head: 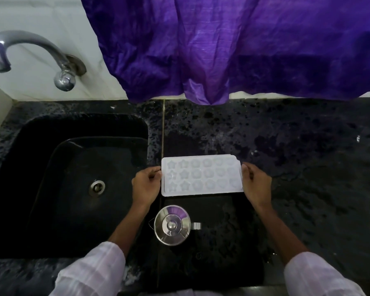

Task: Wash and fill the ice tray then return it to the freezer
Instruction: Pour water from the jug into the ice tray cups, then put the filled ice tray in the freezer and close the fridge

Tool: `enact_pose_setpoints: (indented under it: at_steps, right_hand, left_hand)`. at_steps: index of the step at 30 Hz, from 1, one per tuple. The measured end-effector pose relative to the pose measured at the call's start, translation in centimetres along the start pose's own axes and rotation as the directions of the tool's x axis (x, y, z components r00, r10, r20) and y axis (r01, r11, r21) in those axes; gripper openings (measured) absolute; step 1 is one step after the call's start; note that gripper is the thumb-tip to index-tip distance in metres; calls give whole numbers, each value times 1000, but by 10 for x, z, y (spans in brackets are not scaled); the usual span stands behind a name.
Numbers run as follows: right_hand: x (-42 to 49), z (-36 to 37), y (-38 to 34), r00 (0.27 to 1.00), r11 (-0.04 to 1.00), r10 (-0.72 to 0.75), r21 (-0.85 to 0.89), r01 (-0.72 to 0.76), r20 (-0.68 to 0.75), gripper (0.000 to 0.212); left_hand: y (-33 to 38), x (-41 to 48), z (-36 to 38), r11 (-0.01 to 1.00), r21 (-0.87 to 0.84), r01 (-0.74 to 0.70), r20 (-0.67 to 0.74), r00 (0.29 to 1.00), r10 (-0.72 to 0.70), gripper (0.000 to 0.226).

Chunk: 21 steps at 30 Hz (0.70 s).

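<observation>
The left hand (146, 184) and right hand (256, 182), fingers curled, pinch the short ends of the white translucent plastic ice tray (201, 178). The tray is level over the black speckled stone table (297, 146), just beside the right rim of the black sink (51, 129). A lidded steel jug (172, 225) stands between the forearms near the table's front edge. The table runs on rightward and back to a hanging purple cloth (222, 50).
</observation>
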State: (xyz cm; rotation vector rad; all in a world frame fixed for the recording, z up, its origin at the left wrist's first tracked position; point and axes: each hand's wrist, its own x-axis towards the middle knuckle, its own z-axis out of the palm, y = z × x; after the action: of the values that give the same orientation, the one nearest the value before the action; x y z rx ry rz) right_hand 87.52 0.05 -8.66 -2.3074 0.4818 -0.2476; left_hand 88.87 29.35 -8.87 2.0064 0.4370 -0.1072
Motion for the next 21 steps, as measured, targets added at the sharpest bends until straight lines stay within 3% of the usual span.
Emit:
enact_pose_setpoints:
  at_steps: [3,8,21]
  right_hand:
    - [2,3,2,998,998,-64,-5,64,17,24]
    - [-1,6,4,999,997,-34,66,35,-21,22]
    - [0,-7,-4,998,987,5,163,5,-62,23]
  left_hand:
    - [4,-3,3,1000,17,-4,-35,999,4,20]
    - [5,-5,7,978,-149,147,-61,986,-157,20]
    - [21,-1,5,961,-244,129,-52,988,-146,18]
